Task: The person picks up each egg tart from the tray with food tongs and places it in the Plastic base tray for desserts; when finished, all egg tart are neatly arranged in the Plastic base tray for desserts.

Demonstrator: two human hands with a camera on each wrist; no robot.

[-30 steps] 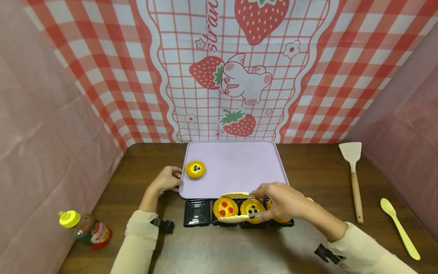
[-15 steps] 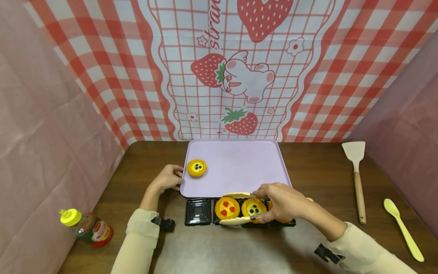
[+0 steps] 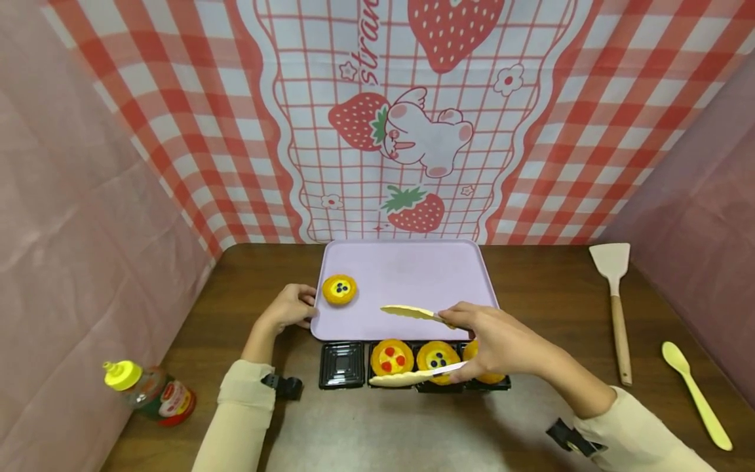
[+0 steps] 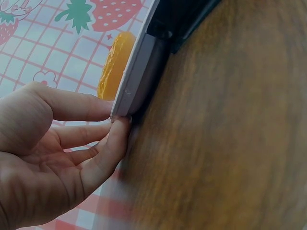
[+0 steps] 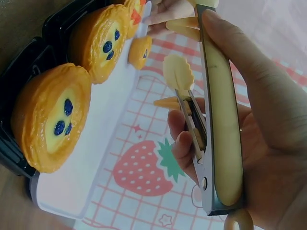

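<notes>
Right hand, half open, holds spread tongs, left hand pinches tray: one tart there, three tarts boxed, left box vacant.

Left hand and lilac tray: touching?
Touching. The left wrist view shows the left hand pinching the lilac tray at its rim, between thumb and fingers.

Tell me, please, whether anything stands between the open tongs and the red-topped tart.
Nothing visible does: the right hand holds the tongs open, and in the head view their near arm overlaps the front edge of the red-topped tart.
</notes>
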